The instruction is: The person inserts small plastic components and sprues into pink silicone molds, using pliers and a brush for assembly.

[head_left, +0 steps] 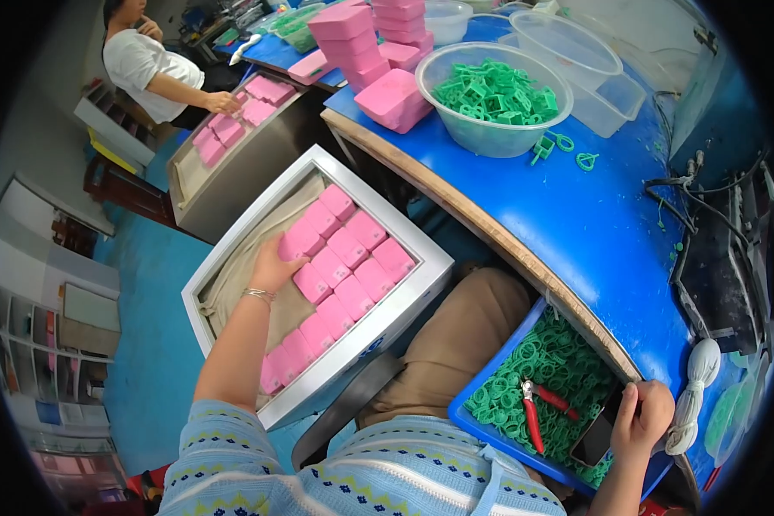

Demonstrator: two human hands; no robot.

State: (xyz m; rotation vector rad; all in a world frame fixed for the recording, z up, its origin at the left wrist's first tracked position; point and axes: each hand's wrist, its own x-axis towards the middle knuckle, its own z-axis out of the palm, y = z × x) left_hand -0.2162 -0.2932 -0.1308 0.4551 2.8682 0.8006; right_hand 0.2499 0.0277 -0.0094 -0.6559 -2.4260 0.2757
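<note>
left hand point(273, 267) at boxy pink blocks point(347, 247), right hand point(647, 413) by wooden edge point(490, 229)

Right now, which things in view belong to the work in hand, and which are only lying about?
In the work, it seems:
pink boxes at the left hand
white-framed tray holding them

Apparently lying about:
red-handled cutters
white cord bundle
loose green pieces

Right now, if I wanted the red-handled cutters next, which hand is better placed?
Probably your right hand: it's by the blue bin where the cutters lie. Your left hand is farther off, at the pink blocks.
</note>
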